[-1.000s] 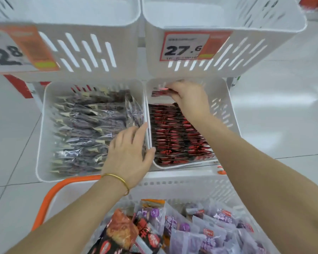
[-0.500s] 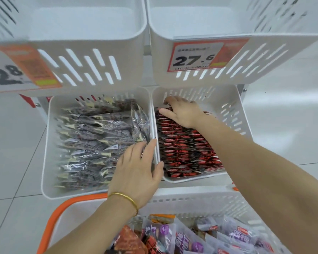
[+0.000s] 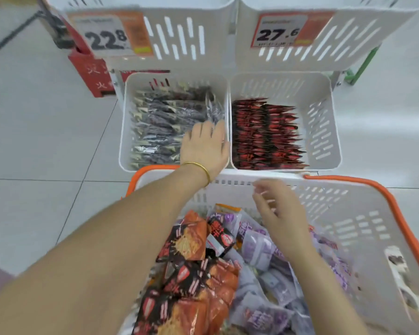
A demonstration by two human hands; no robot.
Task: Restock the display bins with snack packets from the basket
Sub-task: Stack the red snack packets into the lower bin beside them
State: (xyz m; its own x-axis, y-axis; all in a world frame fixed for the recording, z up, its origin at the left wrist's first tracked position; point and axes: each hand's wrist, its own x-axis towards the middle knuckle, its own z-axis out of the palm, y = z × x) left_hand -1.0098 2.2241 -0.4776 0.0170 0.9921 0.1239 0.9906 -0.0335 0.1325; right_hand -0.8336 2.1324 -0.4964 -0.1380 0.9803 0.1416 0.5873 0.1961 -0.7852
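Note:
Two white display bins sit side by side on the low tier. The left bin [image 3: 124,131] holds dark grey packets [image 3: 160,126]; the right bin [image 3: 329,122] holds rows of red packets [image 3: 264,136], with bare room along its right side. My left hand [image 3: 205,146] rests with straight fingers on the grey packets at the divider between the bins. My right hand [image 3: 279,211] hovers, blurred, with loose fingers and nothing in it, over the white basket [image 3: 363,228]. In the basket lie orange-black packets [image 3: 186,240] and purple packets [image 3: 259,247].
Above hang two more white bins with price tags 22.8 [image 3: 107,35] and 27.6 [image 3: 279,32]. The basket has an orange rim [image 3: 385,197]. A red box [image 3: 92,76] stands on the tiled floor at the left, and a green frame [image 3: 358,71] shows at the right.
My right hand has left the red packets in the right bin and come back over the basket. The view has tilted down, showing more of the basket. My left hand stays at the divider.

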